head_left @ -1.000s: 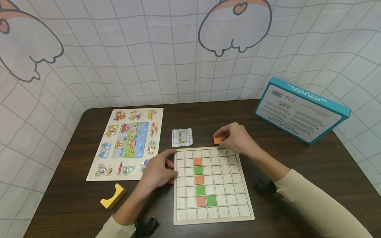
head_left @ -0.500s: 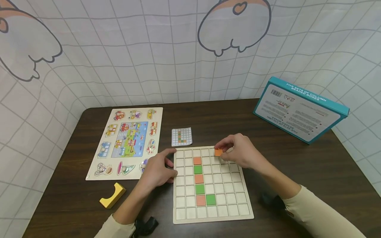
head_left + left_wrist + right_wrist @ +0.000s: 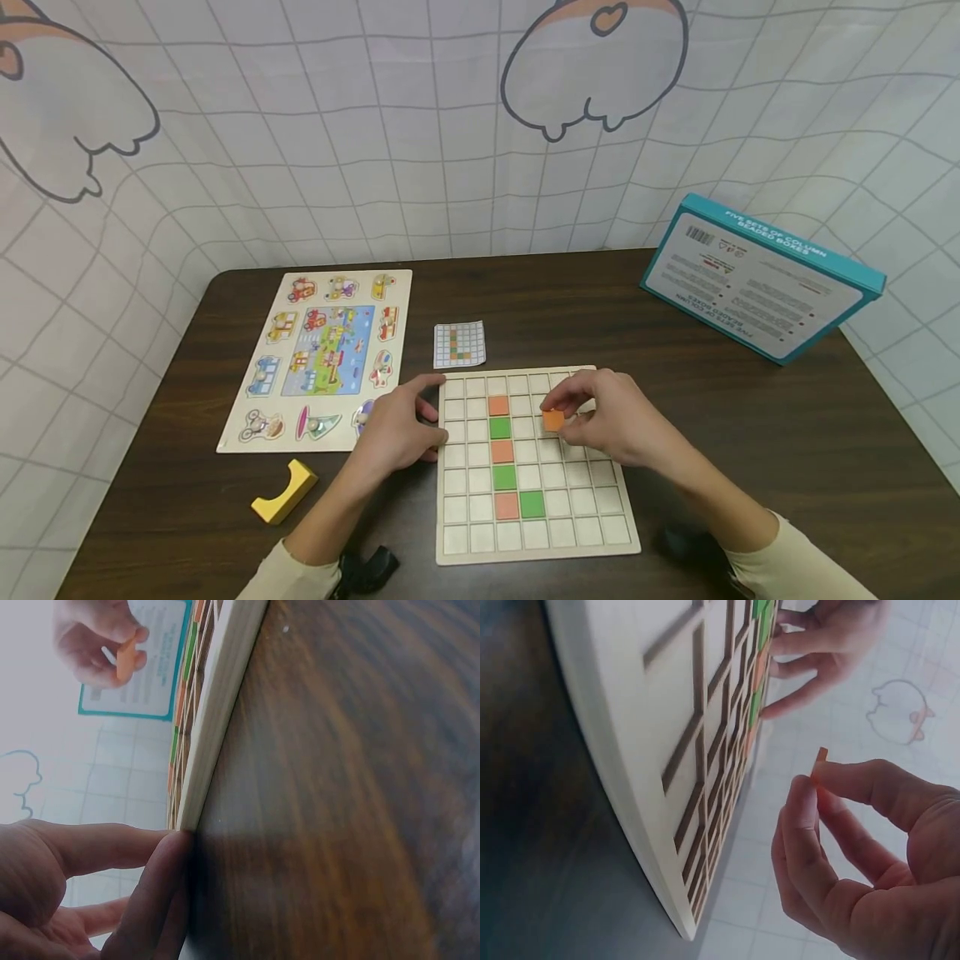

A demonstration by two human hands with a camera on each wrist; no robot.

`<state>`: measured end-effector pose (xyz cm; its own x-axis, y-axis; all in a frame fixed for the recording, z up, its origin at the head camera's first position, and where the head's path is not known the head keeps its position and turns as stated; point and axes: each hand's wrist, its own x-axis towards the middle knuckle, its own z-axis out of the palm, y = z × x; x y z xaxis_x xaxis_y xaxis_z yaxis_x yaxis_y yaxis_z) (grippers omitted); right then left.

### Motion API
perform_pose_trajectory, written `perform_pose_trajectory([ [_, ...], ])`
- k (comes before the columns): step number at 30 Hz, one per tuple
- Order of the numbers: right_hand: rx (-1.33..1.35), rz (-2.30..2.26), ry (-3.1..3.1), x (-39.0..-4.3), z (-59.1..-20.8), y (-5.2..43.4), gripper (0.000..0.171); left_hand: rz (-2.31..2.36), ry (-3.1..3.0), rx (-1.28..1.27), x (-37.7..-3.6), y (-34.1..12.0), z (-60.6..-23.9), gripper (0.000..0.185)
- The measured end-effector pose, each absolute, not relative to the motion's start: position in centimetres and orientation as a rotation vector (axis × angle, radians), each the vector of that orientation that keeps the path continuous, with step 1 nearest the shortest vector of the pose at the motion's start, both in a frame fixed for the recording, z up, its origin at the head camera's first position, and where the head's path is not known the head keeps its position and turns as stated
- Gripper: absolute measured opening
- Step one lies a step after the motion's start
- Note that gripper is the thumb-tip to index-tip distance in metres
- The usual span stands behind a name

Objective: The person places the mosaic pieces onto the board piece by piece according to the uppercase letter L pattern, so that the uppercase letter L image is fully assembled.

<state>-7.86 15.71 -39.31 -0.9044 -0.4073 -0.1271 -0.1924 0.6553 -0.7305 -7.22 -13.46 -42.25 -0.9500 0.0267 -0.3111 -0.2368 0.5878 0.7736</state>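
A pale wooden grid board (image 3: 468,551) lies on the table, with orange and green square tiles set in one column and one green tile (image 3: 532,504) beside the lowest orange one. My right hand (image 3: 618,417) is over the board's right half and pinches an orange square tile (image 3: 553,420) between thumb and fingertips. In the right wrist view the thin orange tile (image 3: 821,759) shows edge-on, held above the board. My left hand (image 3: 397,429) rests at the board's left edge, fingertips touching its side. The left wrist view shows these fingertips (image 3: 176,840) against the edge.
A small printed grid card (image 3: 459,344) lies behind the board. To the left are a knobbed picture puzzle (image 3: 273,433) and a yellow arch block (image 3: 285,496). A teal-edged box (image 3: 757,283) leans at the back right. A white tiled-pattern curtain (image 3: 450,192) hangs behind the table.
My right hand has carried the orange tile from behind the board's far edge toward me, over the board's cells. The left hand has stayed at the left edge.
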Motion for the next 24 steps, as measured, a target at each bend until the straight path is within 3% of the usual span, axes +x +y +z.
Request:
perform_pose_trajectory([
  [24, -0.660, -1.038, 2.430, -6.1, -39.3, 15.4, 0.032, 1.304, 2.521, -0.180, -7.2, -13.6, -42.3, 0.075],
])
